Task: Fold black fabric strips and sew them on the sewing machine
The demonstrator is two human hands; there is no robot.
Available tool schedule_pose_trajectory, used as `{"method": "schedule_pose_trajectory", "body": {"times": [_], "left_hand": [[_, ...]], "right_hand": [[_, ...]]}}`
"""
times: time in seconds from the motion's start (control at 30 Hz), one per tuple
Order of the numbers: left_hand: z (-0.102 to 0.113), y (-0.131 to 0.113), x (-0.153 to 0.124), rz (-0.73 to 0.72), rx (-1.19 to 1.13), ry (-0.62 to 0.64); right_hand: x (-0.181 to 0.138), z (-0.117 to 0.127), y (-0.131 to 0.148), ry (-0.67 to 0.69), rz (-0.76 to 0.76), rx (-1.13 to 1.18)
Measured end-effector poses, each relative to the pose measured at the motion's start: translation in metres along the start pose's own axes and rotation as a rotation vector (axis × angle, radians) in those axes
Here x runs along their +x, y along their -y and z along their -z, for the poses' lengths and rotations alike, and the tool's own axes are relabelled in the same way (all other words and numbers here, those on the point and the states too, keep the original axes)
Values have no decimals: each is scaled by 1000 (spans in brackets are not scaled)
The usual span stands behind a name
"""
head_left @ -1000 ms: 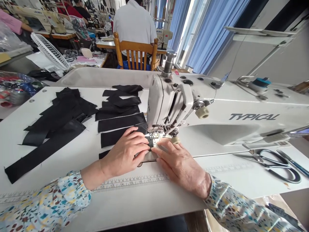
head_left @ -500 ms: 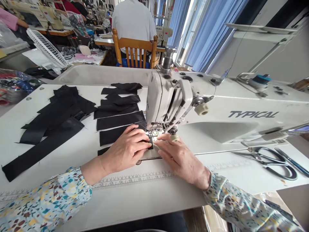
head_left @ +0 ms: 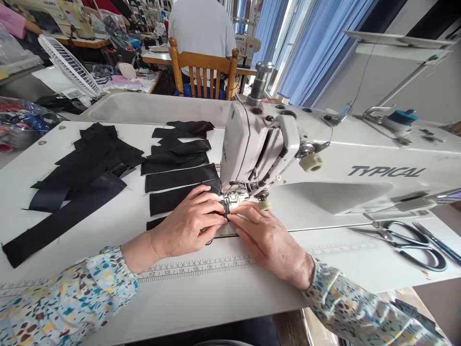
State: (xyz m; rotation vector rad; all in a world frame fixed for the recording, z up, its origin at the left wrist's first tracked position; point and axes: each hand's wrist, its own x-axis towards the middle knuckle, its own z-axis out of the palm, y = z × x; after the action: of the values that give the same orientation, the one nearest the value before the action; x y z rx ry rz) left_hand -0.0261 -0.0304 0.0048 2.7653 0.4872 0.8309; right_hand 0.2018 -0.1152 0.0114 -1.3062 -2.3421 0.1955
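Note:
A small folded piece of black fabric lies under the presser foot of a white industrial sewing machine. My left hand pinches it from the left, and the fingertips of my right hand press it from the right. The needle area is partly hidden by the machine head and my fingers. Left of my hands, black fabric strips lie in a row of stacked pieces and a looser heap.
The white sewing table has a measuring scale along its front. Steel scissors and a blue-handled tool lie to the right. Beyond stand a wooden chair with a seated person, a white fan and other machines.
The view has shifted slightly. Both hands stay at the presser foot on the black fabric, and my right fingers sit a little lower and closer to it.

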Motion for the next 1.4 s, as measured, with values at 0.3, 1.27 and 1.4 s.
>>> {"method": "schedule_pose_trajectory", "body": {"times": [0.3,1.27,1.4], "left_hand": [[2,0,0,-4,12,7],[4,-10,-1,152,34,117],[3,-16,-3,171,76,133]], "right_hand": [[2,2,-1,1,-7,4],[-3,9,-7,12,83,-75],[-4,8,-9,-19,94,-106]]}}
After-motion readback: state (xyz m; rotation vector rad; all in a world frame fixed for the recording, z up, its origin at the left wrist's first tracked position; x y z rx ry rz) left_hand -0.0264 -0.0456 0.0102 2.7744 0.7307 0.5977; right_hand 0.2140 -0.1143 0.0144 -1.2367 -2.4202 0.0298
